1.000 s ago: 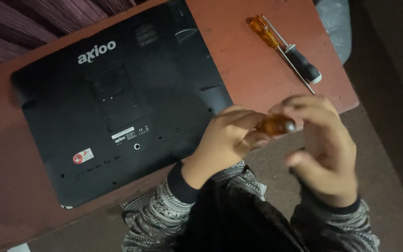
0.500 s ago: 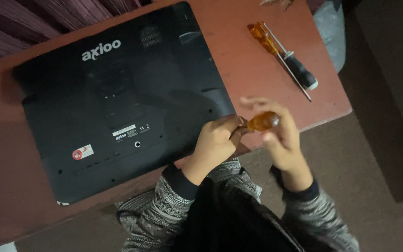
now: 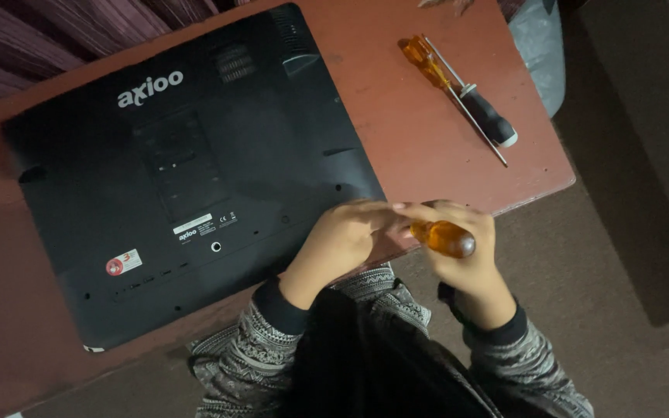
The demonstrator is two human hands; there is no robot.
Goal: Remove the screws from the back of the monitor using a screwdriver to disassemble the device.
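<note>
The right hand is gripping the amber-handled screwdriver at the near right corner of the black monitor back, while the left hand is pinching near its hidden tip, which is best kept square and steady.

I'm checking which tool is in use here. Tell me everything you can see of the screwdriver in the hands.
The screwdriver has a translucent amber handle, plastic by its look, with a rounded dark butt end pointing right. It lies almost level at the table's near edge, by the corner of the black monitor back. The right hand wraps the handle; the left hand covers the front, so the shaft and tip are hidden.
</note>
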